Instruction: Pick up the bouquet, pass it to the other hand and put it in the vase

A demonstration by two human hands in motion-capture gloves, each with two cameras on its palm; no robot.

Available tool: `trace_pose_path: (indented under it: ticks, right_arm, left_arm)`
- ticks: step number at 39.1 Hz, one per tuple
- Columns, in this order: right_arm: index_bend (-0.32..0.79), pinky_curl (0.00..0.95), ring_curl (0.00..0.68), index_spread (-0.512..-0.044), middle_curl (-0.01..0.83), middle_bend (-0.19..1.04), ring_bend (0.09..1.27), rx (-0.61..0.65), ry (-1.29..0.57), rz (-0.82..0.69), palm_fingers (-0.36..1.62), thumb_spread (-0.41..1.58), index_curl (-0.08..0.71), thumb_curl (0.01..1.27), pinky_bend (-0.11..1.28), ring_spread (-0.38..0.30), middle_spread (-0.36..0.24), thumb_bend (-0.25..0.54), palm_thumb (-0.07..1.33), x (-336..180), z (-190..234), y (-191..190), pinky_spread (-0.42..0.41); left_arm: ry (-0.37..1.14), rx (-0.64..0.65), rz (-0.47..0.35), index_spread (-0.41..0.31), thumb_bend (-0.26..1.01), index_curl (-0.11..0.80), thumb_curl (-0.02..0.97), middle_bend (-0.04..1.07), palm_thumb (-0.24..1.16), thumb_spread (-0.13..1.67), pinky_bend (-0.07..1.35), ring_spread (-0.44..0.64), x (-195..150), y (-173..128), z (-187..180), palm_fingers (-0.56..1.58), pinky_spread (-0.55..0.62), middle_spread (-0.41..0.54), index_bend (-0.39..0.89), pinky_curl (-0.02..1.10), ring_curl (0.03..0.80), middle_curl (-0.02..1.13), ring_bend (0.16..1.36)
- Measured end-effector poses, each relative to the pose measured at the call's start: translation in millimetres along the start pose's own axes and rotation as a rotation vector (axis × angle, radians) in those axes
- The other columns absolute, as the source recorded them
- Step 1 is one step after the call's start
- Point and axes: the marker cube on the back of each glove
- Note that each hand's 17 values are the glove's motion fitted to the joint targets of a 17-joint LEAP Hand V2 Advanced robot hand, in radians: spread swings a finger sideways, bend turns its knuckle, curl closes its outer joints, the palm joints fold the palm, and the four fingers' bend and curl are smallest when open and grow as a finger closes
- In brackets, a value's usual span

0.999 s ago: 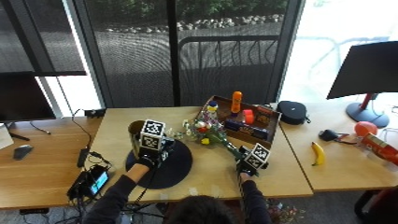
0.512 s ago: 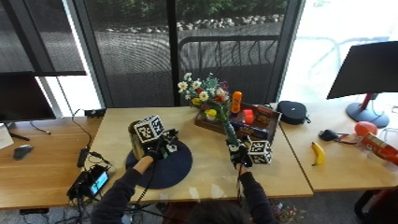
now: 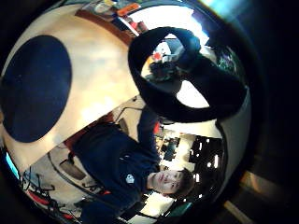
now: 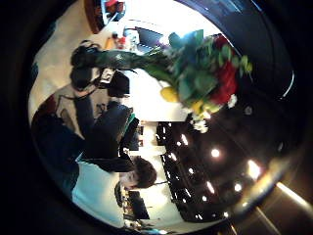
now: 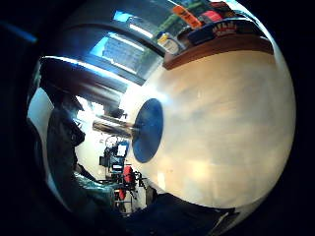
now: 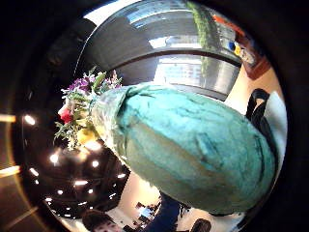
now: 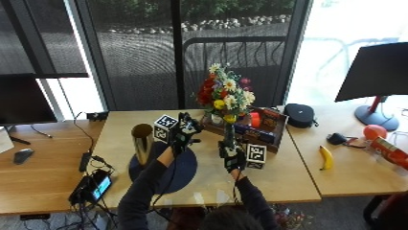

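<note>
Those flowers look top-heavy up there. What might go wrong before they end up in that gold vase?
The right hand grips the bouquet low on its wrapped stem, blooms high above, so it might tip during the pass. The left hand is raised nearby but not yet holding it; a mistimed release could drop it. The vase is tall and narrow, so a bumped rim might topple it.

Bouquet [image 7: 224, 98] stems hidden inside right hand [image 7: 231, 154]; left hand [image 7: 185, 132] fingers too small to read.
</note>
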Motion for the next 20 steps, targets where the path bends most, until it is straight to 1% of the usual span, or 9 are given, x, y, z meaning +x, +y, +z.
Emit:
trace_pose_path:
  ticks: [5,8,10,12,14,16,17,18,20]
  right_arm:
    - [0.44,0.519,0.562,-0.212,0.632,0.72,0.88,-0.073,-0.032,0.016,1.41,0.71,0.584,0.52,0.73,-0.197,-0.169,-0.030,0.94,-22,24,25,-0.244]
    - [0.44,0.519,0.560,-0.211,0.631,0.73,0.88,-0.125,-0.056,-0.017,1.41,0.69,0.587,0.54,0.73,-0.196,-0.168,-0.028,0.94,-18,42,31,-0.244]
    - [0.45,0.518,0.559,-0.210,0.630,0.73,0.89,-0.159,-0.084,-0.046,1.41,0.68,0.588,0.55,0.73,-0.196,-0.167,-0.030,0.94,-12,54,33,-0.243]
    - [0.45,0.519,0.558,-0.210,0.628,0.74,0.89,-0.181,-0.096,-0.055,1.41,0.67,0.589,0.55,0.73,-0.195,-0.167,-0.031,0.94,-7,64,34,-0.242]
    - [0.45,0.521,0.558,-0.212,0.626,0.74,0.90,-0.199,-0.097,-0.064,1.41,0.65,0.589,0.56,0.73,-0.195,-0.169,-0.033,0.94,-7,72,37,-0.243]
    - [0.45,0.520,0.557,-0.213,0.625,0.74,0.90,-0.212,-0.086,-0.115,1.41,0.63,0.590,0.57,0.74,-0.195,-0.170,-0.032,0.94,-12,79,39,-0.243]
    - [0.45,0.520,0.557,-0.213,0.624,0.74,0.90,-0.216,-0.080,-0.149,1.41,0.62,0.590,0.58,0.74,-0.195,-0.170,-0.034,0.93,-12,82,38,-0.243]
    - [0.45,0.520,0.556,-0.214,0.624,0.74,0.90,-0.221,-0.082,-0.160,1.41,0.61,0.590,0.58,0.74,-0.195,-0.170,-0.032,0.93,-12,84,37,-0.243]
    - [0.45,0.521,0.556,-0.214,0.622,0.74,0.90,-0.234,-0.121,-0.072,1.41,0.59,0.590,0.59,0.74,-0.194,-0.171,-0.032,0.93,-17,88,42,-0.243]
  left_arm:
    - [0.009,-0.018,0.065,0.083,0.00,0.182,0.345,0.17,0.41,1.00,0.75,0.17,8,-12,17,0.28,0.17,0.205,0.10,0.45,0.346,0.36,0.62]
    - [-0.003,-0.073,0.101,0.088,-0.01,0.188,0.351,0.18,0.43,0.99,0.75,0.17,11,-20,30,0.29,0.18,0.202,0.12,0.44,0.345,0.36,0.62]
    - [-0.022,-0.106,0.127,0.091,-0.01,0.191,0.355,0.17,0.45,0.97,0.77,0.16,15,-21,41,0.32,0.16,0.195,0.12,0.44,0.341,0.35,0.62]
    - [-0.037,-0.107,0.150,0.093,-0.02,0.193,0.358,0.16,0.47,0.96,0.77,0.16,18,-21,50,0.32,0.16,0.193,0.11,0.43,0.342,0.35,0.62]
    - [-0.044,-0.077,0.172,0.089,-0.01,0.207,0.364,0.18,0.49,0.95,0.75,0.17,22,-18,57,0.33,0.17,0.178,0.15,0.42,0.338,0.35,0.61]
    - [-0.037,-0.029,0.185,0.073,-0.01,0.224,0.369,0.19,0.51,0.93,0.73,0.16,25,-15,63,0.37,0.18,0.148,0.18,0.41,0.334,0.36,0.59]
    - [-0.029,-0.002,0.185,0.071,-0.01,0.229,0.369,0.19,0.52,0.93,0.71,0.15,26,-15,65,0.38,0.18,0.142,0.18,0.40,0.329,0.36,0.59]
    - [-0.023,0.026,0.183,0.051,-0.01,0.245,0.373,0.23,0.54,0.93,0.66,0.12,26,-14,65,0.45,0.17,0.108,0.21,0.39,0.331,0.37,0.59]
    - [-0.020,0.077,0.180,0.009,0.01,0.269,0.384,0.29,0.60,0.92,0.57,0.05,27,-15,66,0.60,0.13,0.036,0.24,0.36,0.314,0.38,0.57]
